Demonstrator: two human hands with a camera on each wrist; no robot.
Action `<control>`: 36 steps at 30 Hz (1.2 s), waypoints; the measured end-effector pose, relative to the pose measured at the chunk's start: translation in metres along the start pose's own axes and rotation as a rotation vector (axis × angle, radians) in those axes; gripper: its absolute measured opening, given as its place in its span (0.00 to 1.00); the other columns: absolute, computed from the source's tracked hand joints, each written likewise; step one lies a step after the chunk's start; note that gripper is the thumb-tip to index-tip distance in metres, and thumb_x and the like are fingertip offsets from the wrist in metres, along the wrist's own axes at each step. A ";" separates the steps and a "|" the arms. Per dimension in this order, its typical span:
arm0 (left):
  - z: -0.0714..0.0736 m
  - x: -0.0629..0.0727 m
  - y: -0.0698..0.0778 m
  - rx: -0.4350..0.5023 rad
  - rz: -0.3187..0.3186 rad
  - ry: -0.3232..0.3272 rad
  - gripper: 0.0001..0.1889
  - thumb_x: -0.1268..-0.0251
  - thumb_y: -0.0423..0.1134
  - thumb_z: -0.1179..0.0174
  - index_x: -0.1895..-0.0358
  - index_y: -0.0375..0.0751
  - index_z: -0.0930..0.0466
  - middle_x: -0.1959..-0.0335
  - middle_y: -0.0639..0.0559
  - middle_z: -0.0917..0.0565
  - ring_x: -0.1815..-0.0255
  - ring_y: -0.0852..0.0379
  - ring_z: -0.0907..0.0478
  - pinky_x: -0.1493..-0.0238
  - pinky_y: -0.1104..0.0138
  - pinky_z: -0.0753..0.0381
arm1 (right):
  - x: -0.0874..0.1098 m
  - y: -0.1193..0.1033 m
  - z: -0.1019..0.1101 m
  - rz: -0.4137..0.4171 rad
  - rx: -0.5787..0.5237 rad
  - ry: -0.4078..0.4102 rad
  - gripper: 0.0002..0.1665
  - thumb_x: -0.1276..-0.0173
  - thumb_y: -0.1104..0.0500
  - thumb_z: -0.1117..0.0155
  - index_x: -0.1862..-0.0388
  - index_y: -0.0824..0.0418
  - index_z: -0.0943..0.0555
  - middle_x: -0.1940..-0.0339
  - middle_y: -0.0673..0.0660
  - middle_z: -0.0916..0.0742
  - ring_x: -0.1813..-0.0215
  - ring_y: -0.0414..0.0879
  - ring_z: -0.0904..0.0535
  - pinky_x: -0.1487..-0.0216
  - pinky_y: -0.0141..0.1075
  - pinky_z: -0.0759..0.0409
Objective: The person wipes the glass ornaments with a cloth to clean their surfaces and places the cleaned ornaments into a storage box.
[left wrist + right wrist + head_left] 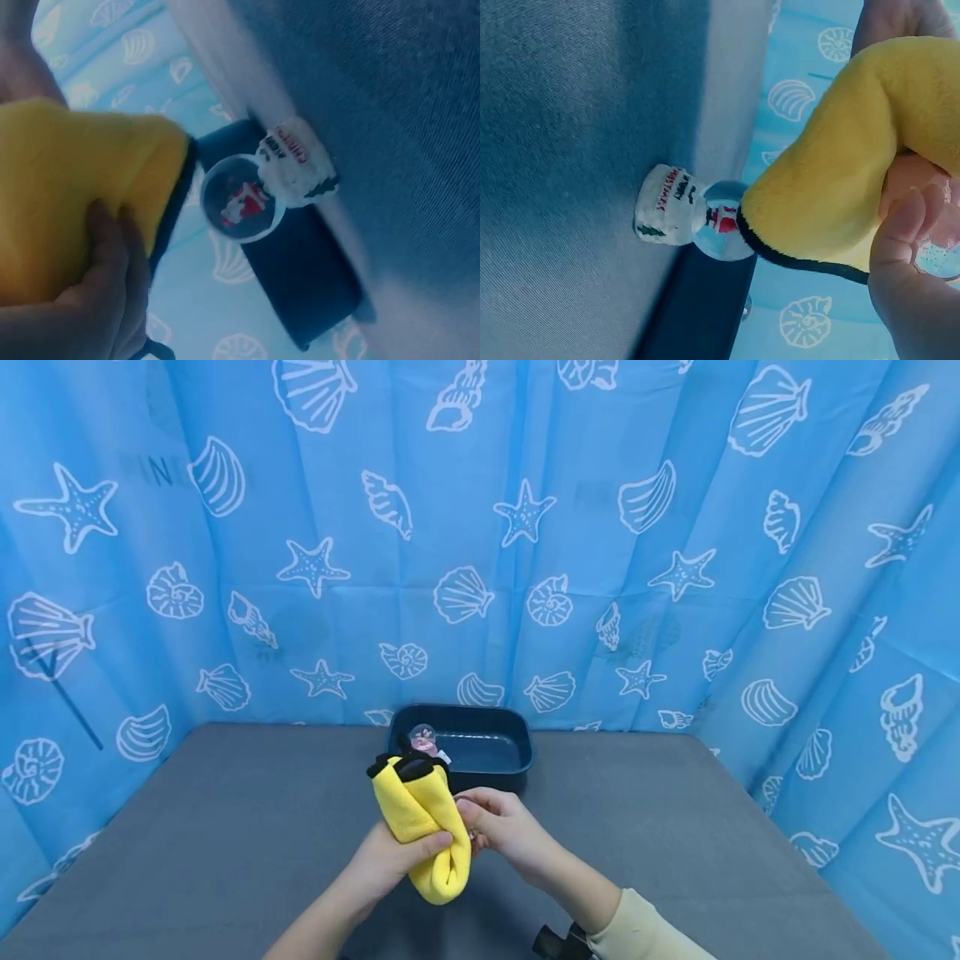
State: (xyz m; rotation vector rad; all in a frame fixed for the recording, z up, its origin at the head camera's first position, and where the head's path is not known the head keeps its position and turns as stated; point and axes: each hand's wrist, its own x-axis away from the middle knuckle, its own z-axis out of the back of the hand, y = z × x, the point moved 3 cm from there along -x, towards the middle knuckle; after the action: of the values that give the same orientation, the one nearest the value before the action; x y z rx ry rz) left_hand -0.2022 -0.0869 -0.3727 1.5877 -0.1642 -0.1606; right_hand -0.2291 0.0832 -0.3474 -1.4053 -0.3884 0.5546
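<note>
Before a dark bin [483,750], hands [392,858] [512,832] curled round yellow cloth [420,810] and clear globe [939,259], cloth partly hiding Christmas snow globe [684,213]

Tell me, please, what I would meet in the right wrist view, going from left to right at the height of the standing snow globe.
Grey tabletop, white snow globe base, its clear ball, yellow cloth, right hand.

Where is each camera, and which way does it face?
Head: on the head, facing forward and down; left grip, right grip and forearms show.
Left wrist: on that wrist, toward the yellow cloth; both grips show.
Right wrist: on that wrist, toward the cloth; both grips show.
Both wrist views share the white-based snow globe.
</note>
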 end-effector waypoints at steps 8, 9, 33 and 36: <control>0.005 -0.004 0.000 -0.014 0.007 0.169 0.29 0.31 0.53 0.42 0.39 0.33 0.36 0.52 0.44 0.25 0.55 0.54 0.24 0.52 0.59 0.24 | -0.005 -0.002 -0.001 -0.012 -0.005 -0.005 0.26 0.22 0.51 0.50 0.45 0.76 0.26 0.67 0.54 0.18 0.68 0.44 0.23 0.65 0.32 0.21; 0.006 -0.005 0.000 -0.011 0.010 0.175 0.30 0.30 0.54 0.44 0.39 0.33 0.36 0.51 0.44 0.25 0.55 0.54 0.25 0.53 0.59 0.25 | -0.005 -0.002 -0.001 -0.015 -0.010 -0.005 0.27 0.22 0.51 0.50 0.45 0.76 0.26 0.67 0.54 0.18 0.67 0.43 0.23 0.65 0.32 0.21; 0.003 -0.004 0.002 0.018 0.010 0.142 0.28 0.30 0.52 0.43 0.41 0.32 0.35 0.54 0.45 0.24 0.57 0.55 0.25 0.55 0.62 0.26 | -0.001 -0.004 -0.004 -0.043 -0.084 0.041 0.26 0.21 0.49 0.52 0.50 0.75 0.28 0.70 0.54 0.20 0.71 0.41 0.22 0.65 0.30 0.20; 0.005 -0.004 0.002 0.014 0.016 0.155 0.30 0.29 0.55 0.47 0.40 0.32 0.37 0.53 0.45 0.25 0.56 0.55 0.26 0.54 0.63 0.26 | -0.001 -0.002 -0.002 -0.054 -0.133 0.029 0.27 0.21 0.47 0.52 0.50 0.74 0.28 0.69 0.54 0.19 0.71 0.41 0.22 0.64 0.31 0.19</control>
State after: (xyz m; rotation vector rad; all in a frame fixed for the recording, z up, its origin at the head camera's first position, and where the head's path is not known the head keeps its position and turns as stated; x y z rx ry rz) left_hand -0.2076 -0.0911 -0.3709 1.6053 -0.0569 -0.0237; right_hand -0.2282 0.0812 -0.3453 -1.5242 -0.4458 0.4706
